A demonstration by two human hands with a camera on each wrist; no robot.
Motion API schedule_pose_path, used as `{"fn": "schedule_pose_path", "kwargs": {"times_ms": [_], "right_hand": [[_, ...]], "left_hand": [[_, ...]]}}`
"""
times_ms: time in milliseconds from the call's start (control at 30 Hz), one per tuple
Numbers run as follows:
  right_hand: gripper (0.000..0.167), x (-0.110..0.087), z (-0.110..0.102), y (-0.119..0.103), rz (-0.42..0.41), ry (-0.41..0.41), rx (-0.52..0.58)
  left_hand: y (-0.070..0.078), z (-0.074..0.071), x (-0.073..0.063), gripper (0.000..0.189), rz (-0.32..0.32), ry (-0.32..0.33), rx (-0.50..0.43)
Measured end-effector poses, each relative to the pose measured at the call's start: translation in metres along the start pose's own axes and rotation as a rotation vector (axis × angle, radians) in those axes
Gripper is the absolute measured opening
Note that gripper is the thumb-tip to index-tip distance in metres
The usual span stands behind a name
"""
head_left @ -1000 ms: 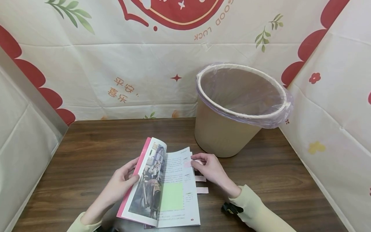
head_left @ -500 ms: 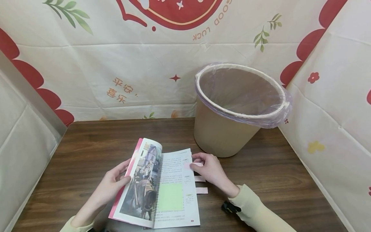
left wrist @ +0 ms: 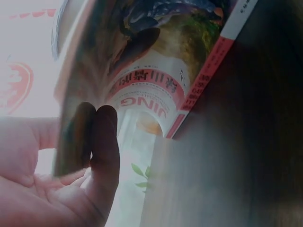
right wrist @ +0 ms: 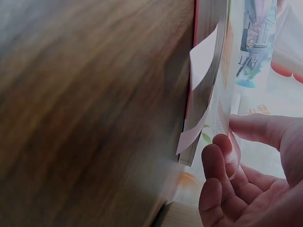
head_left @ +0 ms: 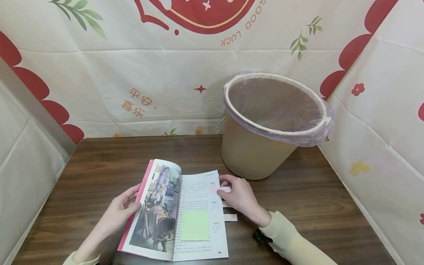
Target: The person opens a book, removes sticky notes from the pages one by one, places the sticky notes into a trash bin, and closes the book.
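Note:
An open paperback book with a pink cover lies on the table, its left half lifted. A green sticky note is on the right-hand page. My left hand grips the cover and left pages at their outer edge, thumb over the picture page. At the upper right edge, my right hand pinches the page between thumb and fingers, beside a pink sticky tab. Below that hand another pink tab sticks out. In the left wrist view the printed cover bends outward.
A beige wastebasket with a clear purplish liner stands behind the book, to the right. The brown wood-grain table meets a printed cloth backdrop at the back, with cloth walls at both sides.
My left hand has moved left, drawing the cover and left pages with it, so the book opens wider. The right hand stays at the page edge.

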State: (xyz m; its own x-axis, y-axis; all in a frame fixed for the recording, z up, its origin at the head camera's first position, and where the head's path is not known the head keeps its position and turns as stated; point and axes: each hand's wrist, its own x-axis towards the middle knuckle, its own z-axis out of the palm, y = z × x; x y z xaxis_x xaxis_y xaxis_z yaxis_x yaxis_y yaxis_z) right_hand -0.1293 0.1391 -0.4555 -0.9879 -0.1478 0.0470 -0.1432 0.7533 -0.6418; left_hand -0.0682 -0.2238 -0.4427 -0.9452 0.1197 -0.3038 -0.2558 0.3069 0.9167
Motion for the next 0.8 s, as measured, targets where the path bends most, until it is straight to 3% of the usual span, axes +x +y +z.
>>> {"fn": "schedule_pose_path", "kwargs": {"times_ms": [200,800], "right_hand": [[0.05,-0.001,-0.001,-0.001,-0.02,-0.014,-0.027],[0.03,-0.001,0.003,0.001,-0.078,-0.059,-0.194]], "left_hand": [[-0.003,-0.005,0.001,0.066,-0.022,0.004,0.02],[-0.012,-0.013,0.008,0.064,-0.05,0.028,0.094]]}}
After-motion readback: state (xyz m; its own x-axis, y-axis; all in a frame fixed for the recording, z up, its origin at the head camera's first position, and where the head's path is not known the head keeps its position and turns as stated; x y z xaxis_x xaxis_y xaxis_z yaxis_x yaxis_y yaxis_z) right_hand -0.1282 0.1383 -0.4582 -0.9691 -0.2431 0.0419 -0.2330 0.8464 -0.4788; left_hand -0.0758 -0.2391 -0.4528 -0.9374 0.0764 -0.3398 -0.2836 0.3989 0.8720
